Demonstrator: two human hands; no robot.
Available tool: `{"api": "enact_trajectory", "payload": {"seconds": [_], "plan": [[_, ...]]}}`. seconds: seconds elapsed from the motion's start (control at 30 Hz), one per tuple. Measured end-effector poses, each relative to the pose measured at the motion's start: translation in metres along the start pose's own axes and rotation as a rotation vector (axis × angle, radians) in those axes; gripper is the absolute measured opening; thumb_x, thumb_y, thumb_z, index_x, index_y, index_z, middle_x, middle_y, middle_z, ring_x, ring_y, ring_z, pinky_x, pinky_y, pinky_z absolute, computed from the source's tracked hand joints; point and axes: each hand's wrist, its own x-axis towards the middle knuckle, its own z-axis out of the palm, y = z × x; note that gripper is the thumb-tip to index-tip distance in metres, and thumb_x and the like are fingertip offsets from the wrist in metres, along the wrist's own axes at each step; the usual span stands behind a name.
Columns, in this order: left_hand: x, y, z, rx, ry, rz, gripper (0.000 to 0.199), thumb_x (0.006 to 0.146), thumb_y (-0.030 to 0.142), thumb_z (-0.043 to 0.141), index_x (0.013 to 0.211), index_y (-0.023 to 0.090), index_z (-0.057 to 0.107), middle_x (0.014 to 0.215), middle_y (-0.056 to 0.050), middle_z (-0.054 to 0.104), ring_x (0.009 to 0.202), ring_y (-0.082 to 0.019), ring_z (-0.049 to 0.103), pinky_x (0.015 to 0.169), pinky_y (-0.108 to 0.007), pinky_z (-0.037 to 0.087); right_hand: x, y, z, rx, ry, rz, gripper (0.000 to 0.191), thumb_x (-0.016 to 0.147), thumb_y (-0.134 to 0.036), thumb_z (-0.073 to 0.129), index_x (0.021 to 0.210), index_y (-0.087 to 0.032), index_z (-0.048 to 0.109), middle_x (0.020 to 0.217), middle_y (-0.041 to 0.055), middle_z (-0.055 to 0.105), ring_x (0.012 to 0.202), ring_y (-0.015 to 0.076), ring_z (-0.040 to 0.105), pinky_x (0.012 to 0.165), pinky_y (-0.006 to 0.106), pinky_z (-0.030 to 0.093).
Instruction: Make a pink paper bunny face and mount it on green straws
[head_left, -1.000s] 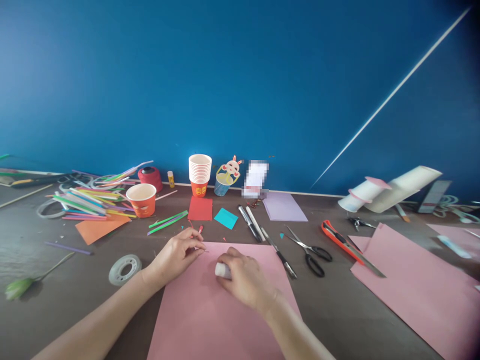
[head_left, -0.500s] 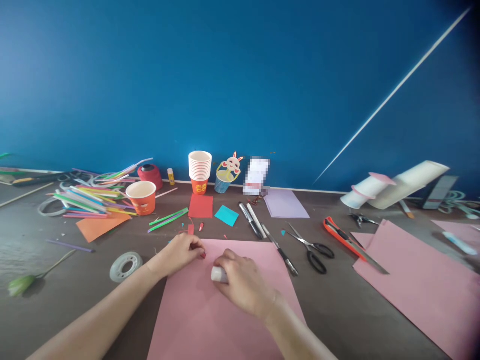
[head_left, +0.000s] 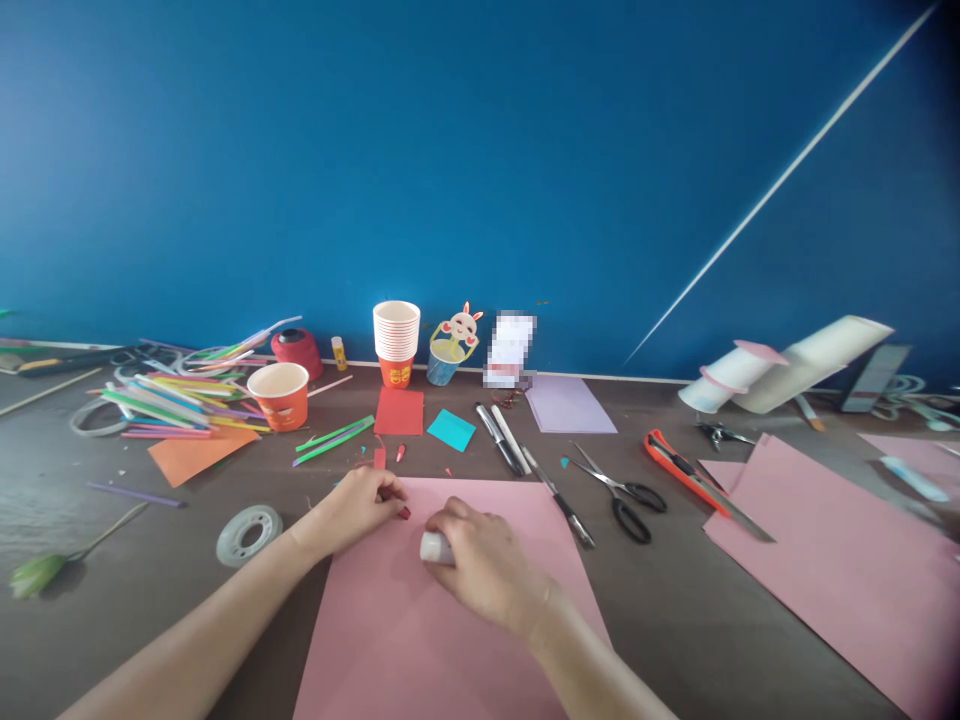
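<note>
My left hand [head_left: 367,508] rests at the upper left edge of a pink paper sheet [head_left: 450,640], fingers pinched on a small red paper piece [head_left: 405,513]. Most of that piece is hidden by the fingers. My right hand [head_left: 487,560] lies over the middle of the sheet, wrapped round what looks like a glue stick [head_left: 433,547]; only its white end shows, pointing left. Beyond the left hand are a red paper strip [head_left: 379,458] and a small red cut piece [head_left: 400,452]. A red paper square [head_left: 400,412] and a turquoise paper [head_left: 451,430] lie farther back.
Scissors [head_left: 626,500], pens [head_left: 499,440] and an orange box cutter [head_left: 697,480] lie right of the sheet, with more pink paper [head_left: 832,570] beyond. On the left are a tape roll [head_left: 250,536], an orange cup [head_left: 280,398] and colourful straws [head_left: 172,400]. Stacked cups [head_left: 396,340] stand behind.
Both hands keep their grips and stay almost in place on the pink sheet. The whole view has shifted slightly, with the background things a little farther left.
</note>
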Motion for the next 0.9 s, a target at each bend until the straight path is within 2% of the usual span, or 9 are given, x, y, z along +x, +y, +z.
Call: {"api": "enact_trajectory", "payload": {"seconds": [0.4, 0.8, 0.9], "plan": [[-0.001, -0.009, 0.001, -0.023, -0.028, -0.001, 0.026, 0.068, 0.020, 0.046, 0.086, 0.018, 0.065, 0.079, 0.000, 0.071, 0.066, -0.015, 0.062, 0.062, -0.023, 0.043, -0.001, 0.001, 0.002, -0.021, 0.012, -0.017, 0.023, 0.076, -0.027, 0.051, 0.098, -0.024, 0.060, 0.096, 0.0030, 0.059, 0.075, 0.0187, 0.059, 0.065, 0.028, 0.037], [-0.004, -0.010, 0.003, 0.018, 0.056, 0.063, 0.027, 0.064, 0.012, 0.045, 0.078, 0.020, 0.067, 0.072, 0.001, 0.069, 0.063, -0.014, 0.059, 0.058, -0.023, 0.041, -0.001, -0.001, 0.000, 0.004, 0.017, -0.002, 0.024, 0.075, -0.024, 0.053, 0.097, -0.024, 0.061, 0.095, 0.0035, 0.059, 0.076, 0.0192, 0.059, 0.067, 0.028, 0.039], [-0.007, -0.007, 0.004, -0.035, 0.099, 0.063, 0.023, 0.065, 0.012, 0.046, 0.079, 0.018, 0.064, 0.070, 0.001, 0.067, 0.063, -0.013, 0.058, 0.059, -0.023, 0.041, 0.001, -0.002, 0.001, 0.086, 0.090, 0.034, 0.019, 0.074, -0.020, 0.053, 0.091, -0.023, 0.061, 0.091, 0.0030, 0.060, 0.075, 0.0175, 0.059, 0.066, 0.026, 0.039]]}}
